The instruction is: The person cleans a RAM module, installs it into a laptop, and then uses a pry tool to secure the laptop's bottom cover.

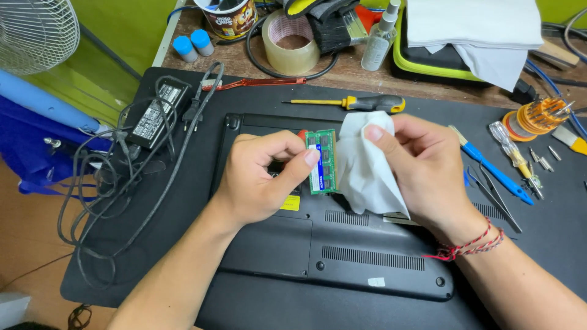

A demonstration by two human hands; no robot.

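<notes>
Black work mat (538,244) covering most of the wooden tabletop (361,76). On it, centre to 6 o'clock: black laptop (342,256), underside up, its memory bay uncovered at the 12 o'clock edge. At 9 o'clock of the laptop: black power adapter (156,116) with loose coiled cable, partly over the mat edge. At 12 o'clock, off the mat: folded white cloth (474,27) on a green-edged case, roll of clear tape (290,43), small spray bottle (379,40). Left hand (260,180), over the laptop's open bay: thumb and fingers closed in a pinch on the green memory module (322,162), held upright by its long edges just above the bay. Right hand (425,174), at 3 o'clock of the module: fingers pressed together on a white wipe (364,168), which lies against the module's 3 o'clock edge; red braided cord at the wrist. Yellow-and-black screwdriver (361,102) at 12 o'clock of the hands. Blue brush (492,168), tweezers (498,198) and a clear-handled driver (510,150) at 3 o'clock. Orange bit holder (538,116) at 2 o'clock, loose bits beside it.
</notes>
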